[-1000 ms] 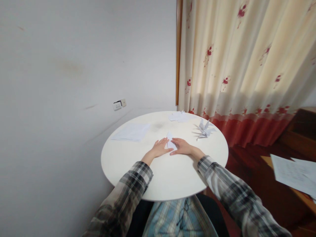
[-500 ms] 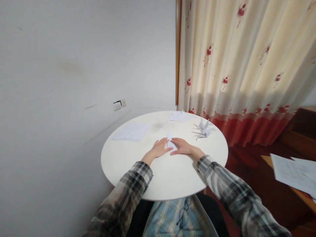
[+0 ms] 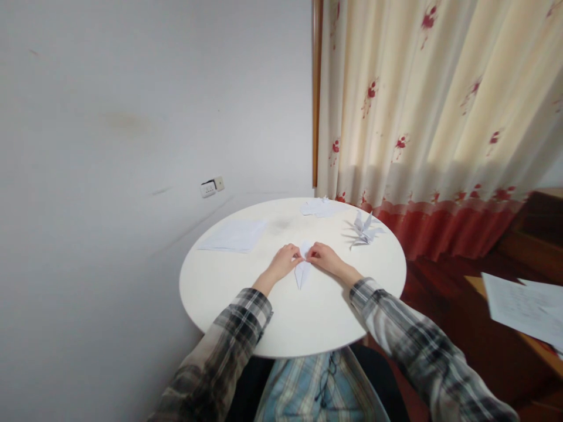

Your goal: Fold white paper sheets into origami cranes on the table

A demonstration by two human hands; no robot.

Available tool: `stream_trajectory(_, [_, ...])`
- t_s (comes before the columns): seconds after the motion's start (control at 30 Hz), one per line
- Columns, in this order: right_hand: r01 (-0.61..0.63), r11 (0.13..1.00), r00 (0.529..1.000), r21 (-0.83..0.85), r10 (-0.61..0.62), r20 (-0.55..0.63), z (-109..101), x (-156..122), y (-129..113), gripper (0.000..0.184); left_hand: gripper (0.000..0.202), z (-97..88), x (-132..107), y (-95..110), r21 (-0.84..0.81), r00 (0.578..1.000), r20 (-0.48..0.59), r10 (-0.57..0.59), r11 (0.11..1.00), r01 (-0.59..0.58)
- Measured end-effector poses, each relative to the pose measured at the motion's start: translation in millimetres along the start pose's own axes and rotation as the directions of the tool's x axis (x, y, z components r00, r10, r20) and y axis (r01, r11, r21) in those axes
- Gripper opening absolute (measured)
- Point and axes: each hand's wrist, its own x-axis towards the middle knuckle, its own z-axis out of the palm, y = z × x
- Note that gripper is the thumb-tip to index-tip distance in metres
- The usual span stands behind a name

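Note:
A small piece of folded white paper lies on the round white table, its narrow point toward me. My left hand pinches its left edge between thumb and fingers. From the other side, my right hand pinches the right edge, so the fingertips of both hands nearly meet over the middle. Part of the paper shows beyond the fingers; the fingertips cover its centre.
Several folded paper cranes sit at the table's right. A stack of white sheets lies at the left, and more paper pieces at the far edge. Written sheets rest on wooden furniture at right. A wall socket is behind.
Both hands have gone from lying flatter, fingers spread on the paper, to pinching its sides. More of the paper's pointed end now shows toward me.

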Motion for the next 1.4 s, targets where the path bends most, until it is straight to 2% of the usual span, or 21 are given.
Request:
stream_trajectory(0.07, [-0.017,1.0,1.0,-0.023,0.016,-0.022,1.4,-1.6,2.1,0.014,0.02,3.2,-0.3,-3.2,-0.022,1.0,-0.024,-0.021,1.0,0.02])
stream_trajectory(0.2, [-0.111,0.983,0.993,-0.143,0.105,-0.051,6.1,-3.7,10.6,0.035,0.044,11.0,-1.9,-8.7,0.024,0.994,-0.014,-0.107,0.994,0.107])
stream_trajectory(0.33, [-0.09,0.974,0.996,-0.206,0.085,-0.031,11.5,-3.5,18.3,0.035,0.053,16.4,-2.1,-12.4,0.085,0.99,0.044,-0.136,0.988,0.132])
stream_trajectory(0.5, [-0.045,0.975,0.999,-0.216,0.042,-0.017,13.0,-2.7,20.3,0.032,0.059,18.5,-1.5,-14.5,0.094,0.986,0.031,-0.163,0.983,0.159])
stream_trajectory(0.67, [-0.028,0.984,1.0,-0.175,0.025,-0.015,10.4,-2.6,19.3,0.031,0.051,15.4,-1.8,-12.4,0.007,0.99,-0.046,-0.13,0.991,0.131])
stream_trajectory(0.93, [-0.048,0.999,0.994,-0.012,0.047,-0.098,12.7,-2.1,20.0,0.036,0.027,10.6,-0.4,-11.1,-0.152,0.989,-0.139,-0.051,0.988,0.029])
stream_trajectory(1.03, [-0.045,0.998,0.989,0.037,0.05,-0.14,9.7,-2.4,14.6,0.033,0.02,10.1,1.7,-9.9,-0.185,0.992,-0.115,-0.053,0.982,0.031])
stream_trajectory(1.13, [-0.038,0.997,0.988,0.074,0.049,-0.148,6.8,-2.8,9.4,0.027,0.015,10.0,3.4,-7.5,-0.279,0.992,-0.057,-0.114,0.956,0.094])
stream_trajectory(1.23, [-0.054,0.988,0.992,0.142,0.069,-0.102,6.3,-2.6,7.2,0.017,0.012,10.0,4.0,-5.4,-0.368,0.987,-0.015,-0.161,0.919,0.144])
stream_trajectory(1.4, [-0.058,0.974,0.997,0.218,0.069,-0.045,6.4,-2.5,6.6,0.002,0.005,9.6,4.3,-3.8,-0.425,0.986,0.001,-0.166,0.893,0.151])
